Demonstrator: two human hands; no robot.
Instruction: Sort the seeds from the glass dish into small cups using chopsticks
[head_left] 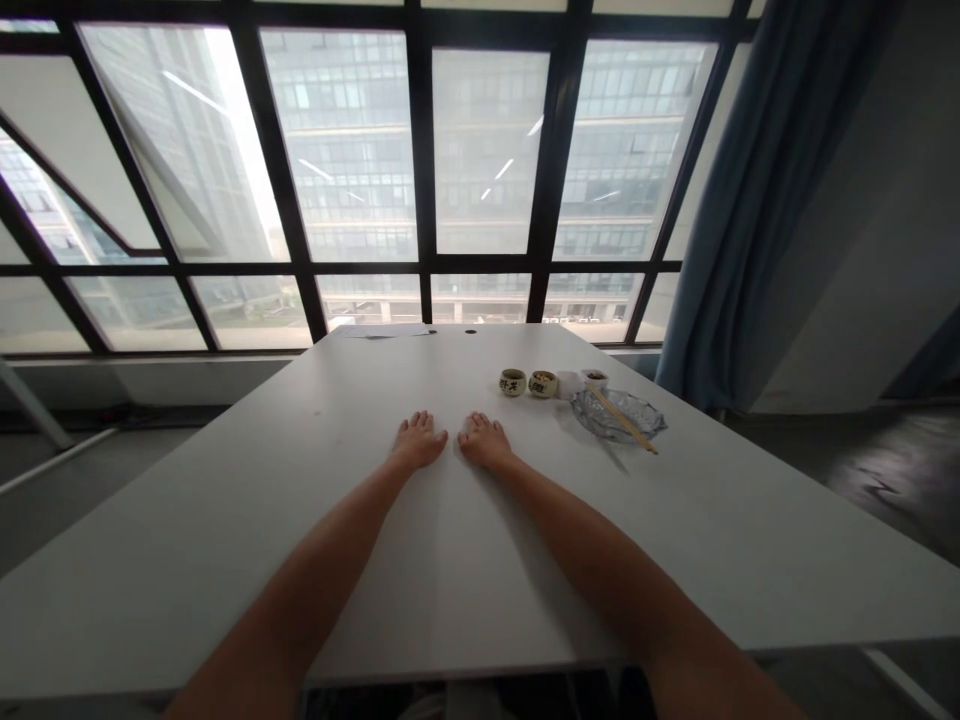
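Our left hand (418, 441) and right hand (485, 441) rest flat on the white table (225, 520), fingers loosely together, holding nothing. Far right, small cups (513, 382) and a glass dish (600, 425) bearing chopsticks (622, 418) stand untouched.

Black-framed grid window (480, 150), blue curtain (765, 200), dark floor (870, 480).

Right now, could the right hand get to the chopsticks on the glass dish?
Probably yes: the right hand lies flat and empty, and only bare table separates it from the chopsticks across the glass dish.
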